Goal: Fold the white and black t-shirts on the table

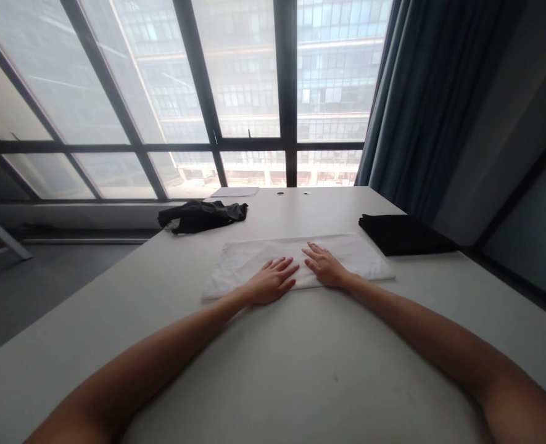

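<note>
A white cloth (240,259), folded into a wide flat rectangle, lies across the middle of the white table (273,364). My left hand (273,280) rests flat on the cloth's near edge, left of its middle, with the fingers spread. Close beside it, my right hand (323,265) also lies on the cloth with fingers stretched out and apart. Neither hand grips anything. Slight wrinkles show in the cloth around the fingers. The cloth's kind cannot be made out in its folded state.
A crumpled black garment (203,216) lies at the table's left edge. At the right edge sits a folded black cloth (406,234). A white sheet (235,192) and two small objects are at the far end. Beyond stand windows and a blue curtain (393,123).
</note>
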`<state>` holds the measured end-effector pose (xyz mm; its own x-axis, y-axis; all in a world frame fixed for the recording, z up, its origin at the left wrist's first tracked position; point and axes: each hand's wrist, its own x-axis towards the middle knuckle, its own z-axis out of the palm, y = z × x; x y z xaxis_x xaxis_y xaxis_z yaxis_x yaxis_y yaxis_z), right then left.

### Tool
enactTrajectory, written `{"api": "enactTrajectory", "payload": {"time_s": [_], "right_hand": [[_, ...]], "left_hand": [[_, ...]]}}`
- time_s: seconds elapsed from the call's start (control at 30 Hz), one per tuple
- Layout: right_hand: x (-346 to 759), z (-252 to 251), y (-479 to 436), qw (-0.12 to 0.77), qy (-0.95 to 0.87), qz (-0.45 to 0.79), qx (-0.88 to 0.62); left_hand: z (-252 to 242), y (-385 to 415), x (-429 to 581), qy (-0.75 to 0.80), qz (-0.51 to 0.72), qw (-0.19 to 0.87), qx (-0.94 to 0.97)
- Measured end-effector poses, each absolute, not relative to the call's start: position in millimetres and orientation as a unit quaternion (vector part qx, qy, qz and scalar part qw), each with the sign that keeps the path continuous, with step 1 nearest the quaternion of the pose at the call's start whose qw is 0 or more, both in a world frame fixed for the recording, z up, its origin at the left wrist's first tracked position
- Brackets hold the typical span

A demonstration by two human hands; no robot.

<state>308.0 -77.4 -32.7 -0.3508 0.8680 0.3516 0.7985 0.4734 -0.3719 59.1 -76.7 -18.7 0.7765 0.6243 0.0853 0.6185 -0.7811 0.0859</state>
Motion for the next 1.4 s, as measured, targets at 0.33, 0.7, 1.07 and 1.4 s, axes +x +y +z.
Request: {"api": "enactTrajectory", "payload": {"time_s": [0.33, 0.7, 1.07, 1.4], "right_hand": [[357.8, -33.4, -48.6, 0.323, -0.739, 0.019, -0.591], [370.7, -33.5, -57.2, 0.199, -0.731, -0.096, -0.646], [355.6, -34.7, -61.0, 0.302, -0.862, -0.008, -0.408], [356.3, -38.8, -56.2, 0.239, -0.802, -0.009, -0.548]], "left_hand": [[-10.3, -83.1, 59.8, 0.334, 0.039, 0.039, 0.941], [-5.4, -87.9, 61.0, 0.34, 0.033, 0.049, 0.938], [-9.0, -86.4, 59.6, 0.337, 0.038, 0.045, 0.94], [-12.3, -85.2, 58.6, 0.333, 0.048, 0.047, 0.94]]}}
